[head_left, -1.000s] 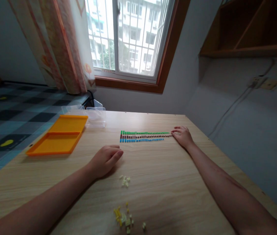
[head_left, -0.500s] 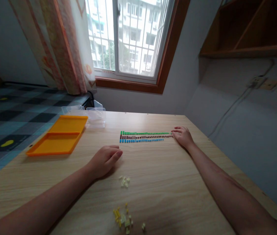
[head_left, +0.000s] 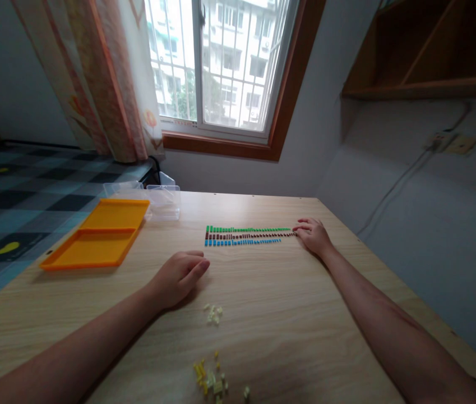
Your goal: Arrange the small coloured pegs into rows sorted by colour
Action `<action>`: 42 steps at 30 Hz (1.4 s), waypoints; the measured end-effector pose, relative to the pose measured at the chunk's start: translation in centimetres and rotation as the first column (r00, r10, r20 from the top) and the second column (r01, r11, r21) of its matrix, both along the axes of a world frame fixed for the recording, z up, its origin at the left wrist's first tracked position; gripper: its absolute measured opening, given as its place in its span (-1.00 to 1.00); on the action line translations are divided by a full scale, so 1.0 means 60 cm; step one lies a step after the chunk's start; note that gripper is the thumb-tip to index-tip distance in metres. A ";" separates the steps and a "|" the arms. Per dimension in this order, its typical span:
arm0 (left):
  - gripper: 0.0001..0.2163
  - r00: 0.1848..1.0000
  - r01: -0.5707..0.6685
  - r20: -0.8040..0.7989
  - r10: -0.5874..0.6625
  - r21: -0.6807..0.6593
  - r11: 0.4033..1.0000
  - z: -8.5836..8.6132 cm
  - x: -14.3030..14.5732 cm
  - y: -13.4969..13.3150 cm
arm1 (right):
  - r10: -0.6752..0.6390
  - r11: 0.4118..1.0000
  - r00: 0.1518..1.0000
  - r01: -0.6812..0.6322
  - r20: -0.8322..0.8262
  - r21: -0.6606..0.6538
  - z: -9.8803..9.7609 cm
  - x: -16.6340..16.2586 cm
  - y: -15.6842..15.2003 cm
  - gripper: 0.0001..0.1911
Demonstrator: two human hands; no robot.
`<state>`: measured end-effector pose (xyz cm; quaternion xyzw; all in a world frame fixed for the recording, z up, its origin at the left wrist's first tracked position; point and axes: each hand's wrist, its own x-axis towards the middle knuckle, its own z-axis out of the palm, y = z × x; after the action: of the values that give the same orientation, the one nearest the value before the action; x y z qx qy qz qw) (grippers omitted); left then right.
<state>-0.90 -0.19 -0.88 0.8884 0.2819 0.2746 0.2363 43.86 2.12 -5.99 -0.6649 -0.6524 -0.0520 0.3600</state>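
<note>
Three rows of tiny building blocks lie across the middle of the table: a green row [head_left: 244,229] at the back, a brown row [head_left: 244,236] in between and a blue row [head_left: 244,242] in front. At the right end of the green and brown rows, my right hand [head_left: 313,235] has its fingertips down at the tabletop, bent together; anything small between them is hidden. My left hand [head_left: 181,278] rests on the table in front of the rows' left end, fingers curled in and holding nothing visible. Cream blocks [head_left: 213,314] lie loose just right of it.
A loose pile of yellow and pale blocks [head_left: 210,379] lies at the near edge of view. An open orange case [head_left: 82,265] and clear plastic boxes [head_left: 164,210] stand at the left. A wall [head_left: 393,168] borders the table's right side, and a window [head_left: 233,62] is beyond.
The fingertips of my right hand have shifted slightly at the row's end. My left hand stays where it was, and the blocks look the same.
</note>
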 end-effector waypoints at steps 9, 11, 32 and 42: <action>-0.54 1.000 0.009 0.010 -0.009 0.006 1.000 -0.001 0.000 0.000 | -0.004 1.000 1.000 0.004 -0.001 -0.012 0.001 0.000 0.001 -0.80; -0.54 1.000 0.016 0.008 -0.016 0.005 1.000 -0.001 0.000 0.000 | -0.008 1.000 1.000 0.008 -0.004 -0.015 0.001 0.000 0.001 -0.81; -0.54 1.000 0.016 0.003 -0.016 0.002 1.000 0.003 0.002 -0.002 | -0.002 1.000 1.000 0.002 0.022 0.004 -0.006 0.002 -0.003 -0.80; -0.55 0.999 0.031 -0.026 -0.031 0.000 1.000 0.001 0.001 0.001 | 0.040 0.999 0.998 -0.039 0.047 -0.033 -0.002 0.000 -0.001 -0.76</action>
<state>-0.83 -0.14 -0.84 0.8962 0.2712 0.2594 0.2364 43.88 2.08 -6.12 -0.6561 -0.6746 -0.0503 0.3347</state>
